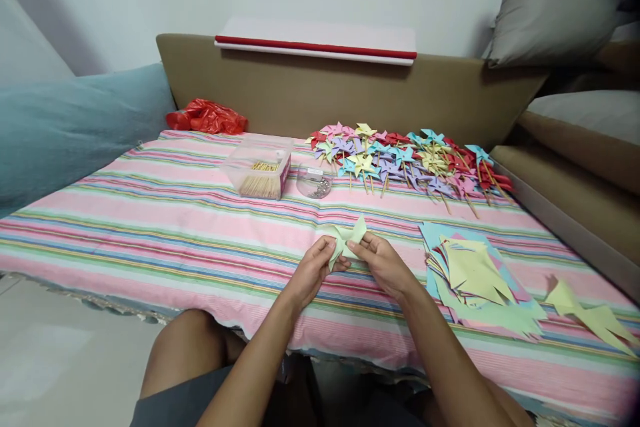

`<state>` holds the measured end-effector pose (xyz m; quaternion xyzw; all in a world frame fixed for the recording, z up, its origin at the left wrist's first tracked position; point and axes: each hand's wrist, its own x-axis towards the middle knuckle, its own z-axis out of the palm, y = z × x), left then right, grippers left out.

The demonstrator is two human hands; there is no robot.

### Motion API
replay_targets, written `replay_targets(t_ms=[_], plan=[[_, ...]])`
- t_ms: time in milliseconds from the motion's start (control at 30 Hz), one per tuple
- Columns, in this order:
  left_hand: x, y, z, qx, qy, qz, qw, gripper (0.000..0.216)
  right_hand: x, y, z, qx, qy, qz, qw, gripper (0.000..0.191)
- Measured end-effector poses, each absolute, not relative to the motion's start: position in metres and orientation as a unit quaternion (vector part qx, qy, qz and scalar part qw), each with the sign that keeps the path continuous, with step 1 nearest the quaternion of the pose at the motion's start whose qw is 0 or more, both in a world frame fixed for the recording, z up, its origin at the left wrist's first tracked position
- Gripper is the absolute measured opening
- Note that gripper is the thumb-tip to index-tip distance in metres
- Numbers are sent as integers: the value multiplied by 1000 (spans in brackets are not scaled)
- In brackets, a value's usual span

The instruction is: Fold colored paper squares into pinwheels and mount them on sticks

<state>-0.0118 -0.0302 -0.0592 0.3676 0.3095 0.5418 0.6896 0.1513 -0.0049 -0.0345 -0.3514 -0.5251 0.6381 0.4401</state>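
Observation:
Between my two hands is a pale green paper pinwheel (345, 237), its blades partly folded toward the middle, held just above the striped cloth. My left hand (320, 259) pinches its left side between thumb and fingers. On the right side, my right hand (379, 259) grips it with the thumb pressed near the centre. Fingers of both hands under the paper are partly hidden. To the right lies a stack of cut paper sheets (475, 270) in several colours, with a loose yellow cut sheet (590, 313) beside it.
A clear plastic box (260, 173) of wooden sticks stands ahead, next to a round clear container (314, 181) with small metal pieces. Many finished pinwheels (400, 157) on sticks lie at the back right. A red plastic bag (207, 117) rests at the back left.

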Motion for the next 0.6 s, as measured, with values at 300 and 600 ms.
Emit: replay_targets(t_ms=[300, 600], plan=[[-11, -44, -53, 431, 403, 579, 563, 30, 152, -2, -36, -354, -489, 638, 478, 40], [-3, -40, -62, 629, 526, 537, 196, 29, 148, -2, -33, -359, -442, 643, 512, 34]])
